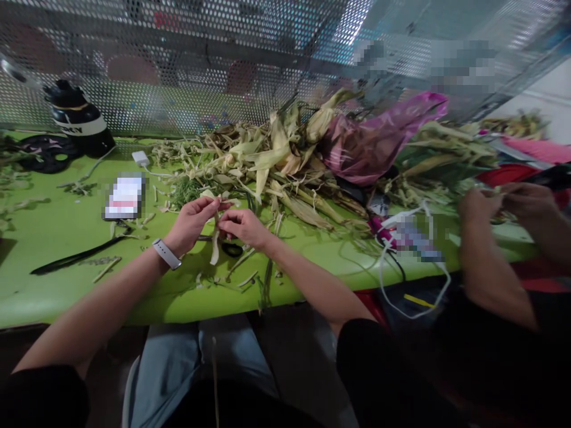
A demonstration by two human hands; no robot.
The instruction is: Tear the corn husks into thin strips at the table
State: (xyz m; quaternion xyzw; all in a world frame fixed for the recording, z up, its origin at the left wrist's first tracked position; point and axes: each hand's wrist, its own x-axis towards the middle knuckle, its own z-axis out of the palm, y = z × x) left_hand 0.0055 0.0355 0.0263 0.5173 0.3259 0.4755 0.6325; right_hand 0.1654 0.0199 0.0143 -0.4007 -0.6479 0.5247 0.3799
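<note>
Pale husk strip [215,246] is up off the green tabletop [40,297], hanging roughly vertical between the two hands at near-center of the view. Left hand [198,221] has its upper end pinched between thumb and fingers; white watch band [166,254] on that wrist. Right hand [243,228] is just beside the strip, fingers curled in, tips at it; can't tell whether they grip it or only touch.

Dark ring-shaped item [225,250] lies just below the right hand; loose scraps scattered around it. Green feathery bits [190,191] sit just beyond the left hand. Behind both hands: big heap of dry husks [279,148], with pink plastic bag [361,148] against its right side. Right of the hands, near the table edge: white cable [382,279] looped around a blurred-out device.

Left of the hands: lit phone [125,196], white plug [140,159] beyond it, black strap [80,257] nearer. Far left: black bottle [80,119] in front of perforated metal screen [178,71]. Far right: co-worker's hands [482,203] close together, what they hold is too blurred to tell.
</note>
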